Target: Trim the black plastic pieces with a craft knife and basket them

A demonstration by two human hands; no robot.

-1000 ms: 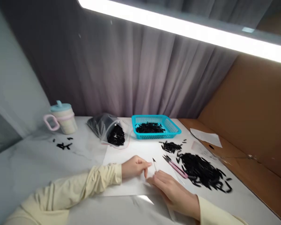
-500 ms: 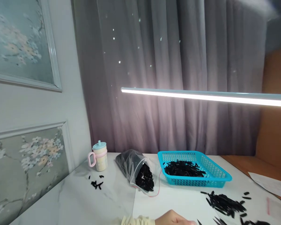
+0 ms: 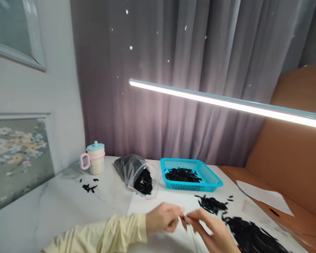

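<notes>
My left hand (image 3: pixel 164 218), in a cream sleeve, comes in from the lower left with its fingers pinched together. My right hand (image 3: pixel 213 228) meets it fingertip to fingertip over the white sheet. A small dark piece shows between the fingertips, blurred, and a thin pale strand hangs below them. Beyond the hands lie a clear zip bag (image 3: pixel 131 170) spilling black pieces and a blue basket (image 3: pixel 191 186) with more black pieces inside. To the right of the hands are a small pile of black pieces (image 3: pixel 212 204) and a larger pile (image 3: pixel 252 234).
A pastel cup (image 3: pixel 96 163) with a pink handle stands at the back left, several loose black pieces (image 3: pixel 89 188) in front of it. A bright tube lamp (image 3: pixel 226 103) spans above the table. White paper (image 3: pixel 264 197) lies on the brown surface at right.
The view has shifted down and right and tilted. Both hands are now in view with their fingertips together; before, only one hand showed at the bottom edge. The larger pile shows more fully.
</notes>
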